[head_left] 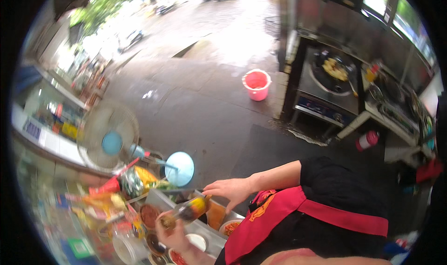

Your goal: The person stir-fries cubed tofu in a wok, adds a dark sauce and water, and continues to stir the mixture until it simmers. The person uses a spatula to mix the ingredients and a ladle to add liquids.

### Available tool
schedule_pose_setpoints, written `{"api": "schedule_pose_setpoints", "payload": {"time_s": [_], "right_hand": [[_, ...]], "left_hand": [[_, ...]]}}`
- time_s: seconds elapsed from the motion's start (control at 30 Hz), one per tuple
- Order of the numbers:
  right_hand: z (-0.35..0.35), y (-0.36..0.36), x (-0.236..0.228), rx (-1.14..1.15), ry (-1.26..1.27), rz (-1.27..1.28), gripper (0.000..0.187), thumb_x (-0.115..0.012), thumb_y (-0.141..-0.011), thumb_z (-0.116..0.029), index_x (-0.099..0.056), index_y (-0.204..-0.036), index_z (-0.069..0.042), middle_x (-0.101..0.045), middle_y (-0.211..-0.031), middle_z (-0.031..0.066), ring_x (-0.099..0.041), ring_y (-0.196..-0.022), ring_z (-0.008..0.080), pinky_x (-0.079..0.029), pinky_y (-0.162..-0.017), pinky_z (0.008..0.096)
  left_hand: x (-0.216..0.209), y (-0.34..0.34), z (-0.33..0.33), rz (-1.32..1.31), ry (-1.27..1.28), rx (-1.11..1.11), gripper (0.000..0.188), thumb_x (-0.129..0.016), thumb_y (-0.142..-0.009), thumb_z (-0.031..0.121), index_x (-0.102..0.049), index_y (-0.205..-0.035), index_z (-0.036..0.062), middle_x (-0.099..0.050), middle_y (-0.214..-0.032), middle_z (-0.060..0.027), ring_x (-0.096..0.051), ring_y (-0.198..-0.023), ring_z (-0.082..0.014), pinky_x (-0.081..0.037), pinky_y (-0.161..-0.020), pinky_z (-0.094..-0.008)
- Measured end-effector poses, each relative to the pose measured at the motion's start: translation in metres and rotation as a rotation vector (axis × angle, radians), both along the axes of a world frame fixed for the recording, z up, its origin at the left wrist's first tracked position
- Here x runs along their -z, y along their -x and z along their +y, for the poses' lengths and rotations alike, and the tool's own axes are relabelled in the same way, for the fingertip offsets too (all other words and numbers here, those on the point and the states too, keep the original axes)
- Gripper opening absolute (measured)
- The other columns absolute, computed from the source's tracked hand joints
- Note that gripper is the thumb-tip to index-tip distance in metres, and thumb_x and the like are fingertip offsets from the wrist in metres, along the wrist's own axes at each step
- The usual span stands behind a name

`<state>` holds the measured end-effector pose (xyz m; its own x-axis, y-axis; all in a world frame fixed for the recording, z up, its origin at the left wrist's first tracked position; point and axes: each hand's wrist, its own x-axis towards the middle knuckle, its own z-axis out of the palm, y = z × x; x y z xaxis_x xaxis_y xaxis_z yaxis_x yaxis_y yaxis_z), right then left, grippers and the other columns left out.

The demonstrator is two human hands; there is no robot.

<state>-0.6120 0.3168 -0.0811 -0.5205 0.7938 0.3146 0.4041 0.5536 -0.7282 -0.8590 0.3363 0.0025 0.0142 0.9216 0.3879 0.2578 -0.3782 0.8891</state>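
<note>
My left hand (pixel 173 234) is closed round one end of a dark bottle with a yellow and red label (pixel 192 209), which lies tilted across the counter. Just beyond the bottle's other end, my right hand (pixel 230 192) is held with its fingers apart and nothing in it. Below both hands is a metal counter (pixel 212 237) with sunken containers. A bowl of red chopped food (pixel 229 227) sits near my apron, and a tub of brown-red paste (pixel 149 215) stands beside my left hand. A round white-topped container (pixel 196 241) is next to my left wrist. Motion blurs the small details.
A standing fan (pixel 109 137) with a light-blue base (pixel 179 169) stands beyond the counter. Blurred packages and a white tub (pixel 128 248) crowd the left. A pink bucket (pixel 256 84) is on the floor. At right, a wok (pixel 331 71) with yellow pieces sits on a stove (pixel 321 107).
</note>
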Motion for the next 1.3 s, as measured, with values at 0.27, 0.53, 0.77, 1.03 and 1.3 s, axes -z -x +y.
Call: {"api": "schedule_pose_setpoints", "payload": {"time_s": [0.27,0.53,0.77,1.03,1.3], "right_hand": [[-0.105,-0.23,0.017,0.815,0.177,0.106,0.065,-0.075,-0.064,-0.031,-0.047,-0.116,-0.005,-0.058,-0.106,0.0184,-0.055,-0.1,0.034,-0.046,-0.084,0.0398],[-0.201,-0.443,0.002,0.89,0.247,-0.142,0.052,-0.07,-0.066,-0.033,-0.054,-0.106,-0.003,-0.059,-0.102,0.0197,-0.057,-0.093,0.0358,-0.047,-0.08,0.0414],[-0.307,-0.661,0.089,2.122,0.475,-0.257,0.045,-0.06,-0.078,-0.032,-0.054,-0.106,0.003,-0.058,-0.1,0.0227,-0.056,-0.094,0.0388,-0.046,-0.082,0.044],[-0.346,-0.731,0.132,1.43,0.627,1.475,0.026,-0.051,-0.089,-0.027,-0.053,-0.097,-0.003,-0.063,-0.079,0.0097,-0.055,-0.052,0.0158,-0.051,-0.053,0.0313],[-0.369,-0.693,0.048,1.945,0.613,-0.144,0.025,-0.063,-0.078,-0.015,-0.05,-0.096,-0.006,-0.06,-0.078,0.0124,-0.062,-0.067,0.0254,-0.047,-0.058,0.039]], "left_hand": [[0.036,-0.357,-0.054,-0.178,-0.011,0.731,0.069,-0.068,-0.066,-0.003,-0.039,-0.128,-0.0007,-0.048,-0.122,-0.0105,-0.049,-0.11,-0.0205,-0.041,-0.094,-0.0337],[0.105,-0.583,-0.095,0.09,0.146,0.977,0.06,-0.079,-0.063,0.014,-0.047,-0.113,0.0021,-0.059,-0.101,-0.0096,-0.058,-0.095,-0.0195,-0.045,-0.085,-0.0315],[0.1,-0.709,-0.071,0.471,0.018,1.169,0.065,-0.077,-0.064,0.02,-0.045,-0.117,0.0032,-0.06,-0.104,-0.0145,-0.06,-0.097,-0.0257,-0.046,-0.083,-0.035],[0.115,-0.849,-0.036,0.86,-0.065,1.282,0.065,-0.074,-0.061,0.027,-0.046,-0.115,0.0063,-0.061,-0.101,-0.0159,-0.058,-0.097,-0.0313,-0.046,-0.081,-0.0381],[0.131,-0.945,-0.02,1.03,-0.236,1.288,0.058,-0.071,-0.06,0.024,-0.049,-0.112,0.008,-0.062,-0.1,-0.0144,-0.059,-0.096,-0.0311,-0.047,-0.08,-0.0386]]}}
